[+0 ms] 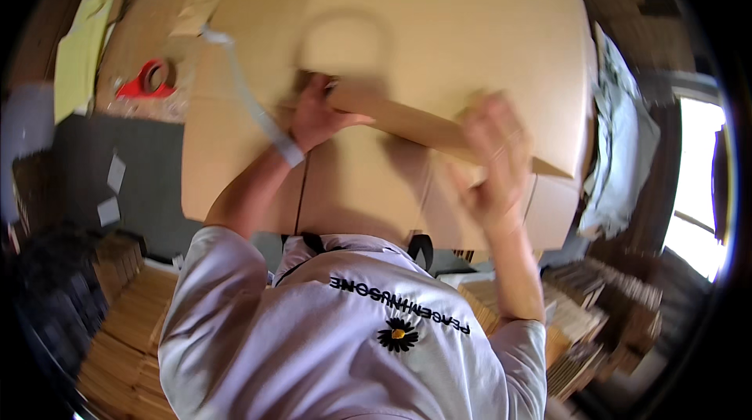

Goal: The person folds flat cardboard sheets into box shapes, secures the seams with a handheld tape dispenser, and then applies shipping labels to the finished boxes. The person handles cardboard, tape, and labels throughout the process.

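Two hands | left hand (313, 116), right hand (493, 157) | gripping cardboard flap (407, 124)

Matt brown cardboard sheet (407, 52); glossy red plastic tape dispenser (149, 81)

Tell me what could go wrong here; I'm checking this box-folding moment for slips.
The left hand pinches only the end of the long cardboard strip, so its grip could slip. The right hand is blurred with motion near the strip's far end, so the strip might bend or shift on the large cardboard sheet. A loose band of tape lies across the left forearm and could snag.
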### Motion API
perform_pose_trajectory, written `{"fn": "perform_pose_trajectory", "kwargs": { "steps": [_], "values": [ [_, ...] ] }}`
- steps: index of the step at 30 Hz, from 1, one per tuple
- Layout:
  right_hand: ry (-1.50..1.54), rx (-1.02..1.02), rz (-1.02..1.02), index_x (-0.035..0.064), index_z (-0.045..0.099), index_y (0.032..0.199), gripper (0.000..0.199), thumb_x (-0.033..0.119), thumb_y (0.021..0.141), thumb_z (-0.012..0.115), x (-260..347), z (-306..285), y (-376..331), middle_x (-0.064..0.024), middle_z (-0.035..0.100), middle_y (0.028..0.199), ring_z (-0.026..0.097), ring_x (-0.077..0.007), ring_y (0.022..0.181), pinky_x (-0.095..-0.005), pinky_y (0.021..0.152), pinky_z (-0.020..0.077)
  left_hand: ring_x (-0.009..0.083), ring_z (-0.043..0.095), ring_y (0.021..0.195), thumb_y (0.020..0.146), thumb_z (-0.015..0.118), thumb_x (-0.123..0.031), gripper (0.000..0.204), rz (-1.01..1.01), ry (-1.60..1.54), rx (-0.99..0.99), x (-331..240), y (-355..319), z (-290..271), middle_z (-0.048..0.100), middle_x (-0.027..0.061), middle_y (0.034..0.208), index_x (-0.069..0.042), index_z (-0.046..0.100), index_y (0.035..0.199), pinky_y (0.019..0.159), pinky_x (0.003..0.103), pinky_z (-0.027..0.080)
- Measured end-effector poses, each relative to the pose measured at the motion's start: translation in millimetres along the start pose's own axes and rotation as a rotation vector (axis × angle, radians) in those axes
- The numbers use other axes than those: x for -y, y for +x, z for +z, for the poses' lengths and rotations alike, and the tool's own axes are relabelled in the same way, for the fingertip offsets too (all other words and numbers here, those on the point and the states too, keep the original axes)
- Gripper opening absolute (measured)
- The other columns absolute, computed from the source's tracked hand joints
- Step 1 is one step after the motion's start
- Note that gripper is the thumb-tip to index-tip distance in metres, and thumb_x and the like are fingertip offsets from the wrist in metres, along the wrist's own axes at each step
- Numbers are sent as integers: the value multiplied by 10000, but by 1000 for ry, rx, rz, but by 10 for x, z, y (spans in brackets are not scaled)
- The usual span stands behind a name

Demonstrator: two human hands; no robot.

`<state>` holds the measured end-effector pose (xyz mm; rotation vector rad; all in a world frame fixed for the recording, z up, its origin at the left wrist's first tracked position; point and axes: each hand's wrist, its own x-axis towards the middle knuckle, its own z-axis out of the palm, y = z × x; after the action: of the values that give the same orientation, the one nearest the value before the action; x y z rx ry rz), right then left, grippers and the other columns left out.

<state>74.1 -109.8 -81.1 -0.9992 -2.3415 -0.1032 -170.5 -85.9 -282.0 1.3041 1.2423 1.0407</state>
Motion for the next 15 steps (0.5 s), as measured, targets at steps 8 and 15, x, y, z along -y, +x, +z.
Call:
{"fn": "perform_pose_trajectory", "kwargs": {
  "steps": [8, 15],
  "values": [
    [38, 804, -429, 76, 643, 1186, 413, 314, 854, 707, 966, 1630, 649, -120, 637, 980, 660, -309, 846, -407, 698, 537, 315, 587, 1160, 555, 966, -286, 943, 110, 50, -139, 77, -6, 27, 571, 159, 1260, -30, 468, 1313, 926, 402, 523],
    [838, 650, 117, 54, 679, 1008, 193, 131, 835, 709, 532, -3, -130, -106, 637, 924, 650, -311, 857, -439, 736, 545, 330, 626, 1123, 632, 928, -301, 814, 33, 236, 4, 210, 76, -179, 635, 205, 1199, 17, 533, 1269, 943, 410, 522]
  ]
}}
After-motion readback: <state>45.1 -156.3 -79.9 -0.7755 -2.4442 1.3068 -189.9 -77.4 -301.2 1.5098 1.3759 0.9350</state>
